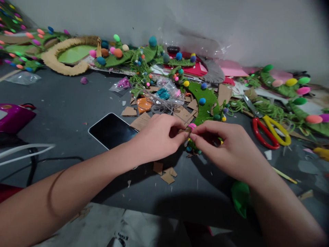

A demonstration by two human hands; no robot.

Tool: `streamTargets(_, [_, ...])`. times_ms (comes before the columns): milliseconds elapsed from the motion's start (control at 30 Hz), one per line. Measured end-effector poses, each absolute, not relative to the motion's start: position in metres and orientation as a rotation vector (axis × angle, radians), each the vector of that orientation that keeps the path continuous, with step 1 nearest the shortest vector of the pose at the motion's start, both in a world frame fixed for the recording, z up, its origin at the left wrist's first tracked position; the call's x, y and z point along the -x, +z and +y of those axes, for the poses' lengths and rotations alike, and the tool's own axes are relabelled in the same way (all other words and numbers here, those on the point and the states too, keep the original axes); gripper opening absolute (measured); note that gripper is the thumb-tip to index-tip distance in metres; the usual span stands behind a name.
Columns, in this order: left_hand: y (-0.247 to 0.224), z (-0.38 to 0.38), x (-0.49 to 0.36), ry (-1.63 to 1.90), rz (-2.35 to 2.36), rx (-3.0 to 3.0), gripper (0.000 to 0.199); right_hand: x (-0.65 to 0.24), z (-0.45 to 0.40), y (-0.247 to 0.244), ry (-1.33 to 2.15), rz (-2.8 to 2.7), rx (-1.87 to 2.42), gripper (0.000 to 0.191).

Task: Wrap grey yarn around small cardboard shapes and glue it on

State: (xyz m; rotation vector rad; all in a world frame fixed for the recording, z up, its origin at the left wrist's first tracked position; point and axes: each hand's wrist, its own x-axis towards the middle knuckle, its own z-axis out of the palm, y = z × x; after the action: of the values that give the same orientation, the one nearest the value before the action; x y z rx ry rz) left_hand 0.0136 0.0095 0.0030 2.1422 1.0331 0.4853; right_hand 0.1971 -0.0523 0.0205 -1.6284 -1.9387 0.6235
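Table (64, 103): matt, smooth. Phone (109, 128): glossy, glass-like face. Scissors (266, 121): metal blades, smooth plastic handles. Green crescent (208, 99): matt, fibrous, cloth-like. Cardboard scraps (168, 178): matt, rough-edged. Clear bag (23, 78): thin plastic, shiny, crinkled.

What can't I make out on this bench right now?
All in the head view:
Small brown piece between the left hand and right hand: mostly covered by fingers.
Flat black phone with white rim: one end hidden behind left forearm.
Purple plastic device: cut off by left edge.
Green pointed piece: apparently partly behind right forearm.
Black lettering near bottom: too small, blurred.
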Motion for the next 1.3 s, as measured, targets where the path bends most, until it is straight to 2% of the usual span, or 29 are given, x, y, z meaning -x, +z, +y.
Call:
streamTargets(267, [0.004, 0.017, -0.007, 0.733, 0.998, -1.800, 0.019, -0.203, -0.058, 0.007, 0.213, -2.179, 1.447, 0.023])
streamTargets(400, [0.008, 0.019, -0.008, 0.819, 0.933, -1.608, 0.012, -0.204, -0.060, 0.004, 0.115, -2.158, 1.417, 0.020])
streamTargets(567, [0.009, 0.022, -0.008, 0.749, 0.822, -1.434, 0.007, -0.203, -0.058, 0.008, 0.278, -2.052, 1.338, 0.017])
streamTargets(733, [0.009, 0.023, -0.003, 0.488, 0.681, -1.510, 0.007, -0.212, -0.049, 0.009, 0.572, -2.052, 1.298, 0.018])
streamTargets(900, [0.010, 0.018, -0.003, 0.309, 0.817, -1.870, 0.014, -0.215, -0.047, 0.008, 0.475, -2.081, 1.438, 0.011])
streamTargets(1067, [0.011, 0.014, -0.005, 0.432, 1.012, -2.155, 0.020, -0.202, -0.052, 0.016, 0.505, -2.002, 1.570, 0.009])
streamTargets(1300, [0.014, 0.015, -0.004, 0.751, 1.045, -1.958, 0.017, -0.199, -0.055, 0.011, 0.476, -1.999, 1.483, 0.012])
